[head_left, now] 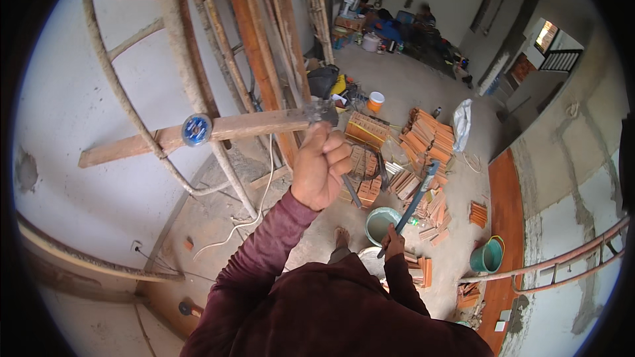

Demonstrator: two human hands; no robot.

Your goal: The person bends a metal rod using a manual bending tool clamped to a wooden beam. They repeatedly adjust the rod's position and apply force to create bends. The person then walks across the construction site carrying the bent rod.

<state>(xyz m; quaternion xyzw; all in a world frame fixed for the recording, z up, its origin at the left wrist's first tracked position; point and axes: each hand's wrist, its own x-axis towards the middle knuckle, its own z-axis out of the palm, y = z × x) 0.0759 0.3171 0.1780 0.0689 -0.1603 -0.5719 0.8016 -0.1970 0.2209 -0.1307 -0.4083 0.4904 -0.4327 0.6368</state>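
Note:
My left hand (321, 165) is raised with its fingers curled into a fist, beside the right end of a wooden plank (245, 124). Dark grey, cement-stained material (322, 112) shows just above the knuckles; whether the fist grips it cannot be made out. A round disc with a blue centre (197, 130), like a spool or tape roll, is against the plank farther left. Lower down, my right hand (393, 243) is closed around a long grey-blue bar (417, 201), which slants up and away to the right. Its exact kind is unclear.
Metal scaffold tubes (119, 86) and leaning timbers (258, 46) stand at left. Stacked bricks (368, 129) and loose bricks (430, 132) cover the floor ahead. A mortar bucket (382, 225) is near my feet, a green bucket (487, 255) at right. A white cable (248, 221) trails across the floor.

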